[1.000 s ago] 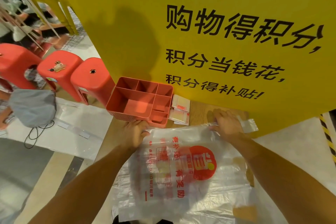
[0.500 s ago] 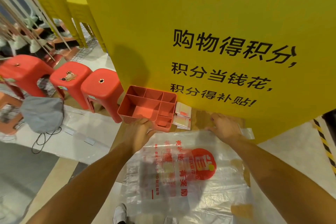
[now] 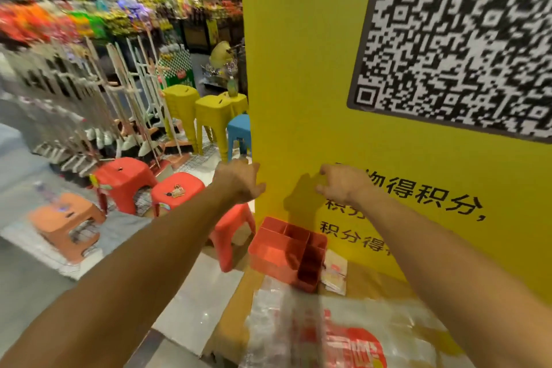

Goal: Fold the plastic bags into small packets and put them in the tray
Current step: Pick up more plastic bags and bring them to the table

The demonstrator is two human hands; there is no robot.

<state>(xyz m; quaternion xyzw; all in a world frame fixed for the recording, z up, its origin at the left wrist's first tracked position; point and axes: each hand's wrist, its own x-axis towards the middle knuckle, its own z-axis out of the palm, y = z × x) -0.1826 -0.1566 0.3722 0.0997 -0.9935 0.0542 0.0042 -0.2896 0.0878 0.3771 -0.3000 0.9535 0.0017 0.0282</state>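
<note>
A clear plastic bag [image 3: 337,334] with a red round logo lies flat on the wooden table [image 3: 233,317] at the bottom of the view. Behind it stands the red compartment tray [image 3: 274,251], and two small folded packets [image 3: 334,273] lie to its right. Both my hands are raised high above the tray, in front of the yellow board. My left hand [image 3: 239,181] and my right hand [image 3: 342,184] hold nothing, and their fingers hang loosely curled.
A yellow board [image 3: 298,69] with a QR code [image 3: 457,39] rises right behind the table. Red stools [image 3: 176,191] stand to the left, an orange stool [image 3: 62,219] beyond them, yellow stools [image 3: 209,110] and a blue one [image 3: 239,131] farther back, beside brooms and shop shelves.
The view has tilted sharply upward. Both hands have left the bag's far edge and risen well above the tray. The bag stays flat on the table.
</note>
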